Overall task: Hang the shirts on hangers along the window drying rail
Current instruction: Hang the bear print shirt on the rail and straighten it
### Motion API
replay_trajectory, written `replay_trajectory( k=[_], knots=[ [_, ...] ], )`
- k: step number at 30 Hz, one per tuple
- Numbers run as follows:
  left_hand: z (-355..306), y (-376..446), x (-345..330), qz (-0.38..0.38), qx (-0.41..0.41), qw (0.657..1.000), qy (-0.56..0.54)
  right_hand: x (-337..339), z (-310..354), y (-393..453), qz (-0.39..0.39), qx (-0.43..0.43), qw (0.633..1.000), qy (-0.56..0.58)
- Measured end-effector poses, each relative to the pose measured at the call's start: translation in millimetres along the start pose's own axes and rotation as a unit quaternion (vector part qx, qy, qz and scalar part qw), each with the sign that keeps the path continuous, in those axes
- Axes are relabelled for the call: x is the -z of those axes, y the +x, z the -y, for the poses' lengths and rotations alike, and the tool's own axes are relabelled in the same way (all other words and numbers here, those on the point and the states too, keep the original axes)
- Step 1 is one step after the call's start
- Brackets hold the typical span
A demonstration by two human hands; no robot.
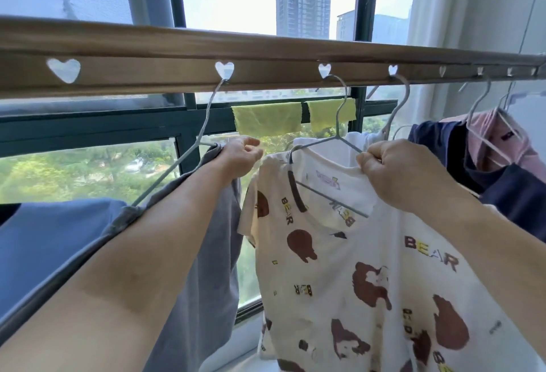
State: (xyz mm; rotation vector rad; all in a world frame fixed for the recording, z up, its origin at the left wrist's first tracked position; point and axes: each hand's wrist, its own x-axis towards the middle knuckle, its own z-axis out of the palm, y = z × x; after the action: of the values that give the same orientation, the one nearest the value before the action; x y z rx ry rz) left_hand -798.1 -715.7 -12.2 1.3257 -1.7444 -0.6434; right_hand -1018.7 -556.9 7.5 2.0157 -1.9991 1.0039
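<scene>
Cream bear-print shirt (354, 268) on grey hanger (339, 132)

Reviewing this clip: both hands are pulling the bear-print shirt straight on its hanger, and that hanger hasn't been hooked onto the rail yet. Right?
Not quite. The head view shows the hanger already hooked in a heart-shaped slot of the rail. The rest holds: the left hand and right hand both grip the bear-print shirt at its shoulders.

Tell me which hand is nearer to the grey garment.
Left. The left hand grips the bear shirt right beside the grey garment; the right hand pinches the shirt's far shoulder.
</scene>
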Motion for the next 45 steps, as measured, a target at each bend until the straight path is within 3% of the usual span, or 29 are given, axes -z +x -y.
replay_trajectory(
  k=[5, 10, 13, 19, 27, 35, 38, 45],
  knots=[
    [7, 7, 5, -0.048, 0.060, 0.994, 0.076, 10, -3, 1, 0.015, -0.005, 1.000, 0.005],
    [0, -4, -5, 0.049, 0.012, 0.998, 0.033, 14, -1, -1, 0.017, 0.006, 1.000, -0.002],
    [0, -6, -13, 0.070, -0.006, 0.992, 0.101, 16, -1, -4, 0.027, 0.001, 0.999, 0.025],
    [13, -3, -20, 0.028, 0.008, 0.972, 0.232, 21, -6, -10, 0.011, -0.002, 1.000, 0.023],
    [17, 4, -17, 0.002, 0.005, 0.973, 0.229, 22, -5, -13, 0.011, -0.010, 1.000, 0.021],
    [27, 17, 6, -0.136, 0.103, 0.975, 0.139, 17, 1, -13, 0.008, -0.011, 0.999, 0.031],
    [27, 17, 9, -0.104, 0.084, 0.982, 0.135, 11, 4, -13, 0.014, -0.006, 1.000, 0.025],
    [9, -7, 2, 0.010, -0.043, 0.999, 0.022, 8, 8, -13, 0.014, -0.005, 1.000, 0.028]
  ],
)
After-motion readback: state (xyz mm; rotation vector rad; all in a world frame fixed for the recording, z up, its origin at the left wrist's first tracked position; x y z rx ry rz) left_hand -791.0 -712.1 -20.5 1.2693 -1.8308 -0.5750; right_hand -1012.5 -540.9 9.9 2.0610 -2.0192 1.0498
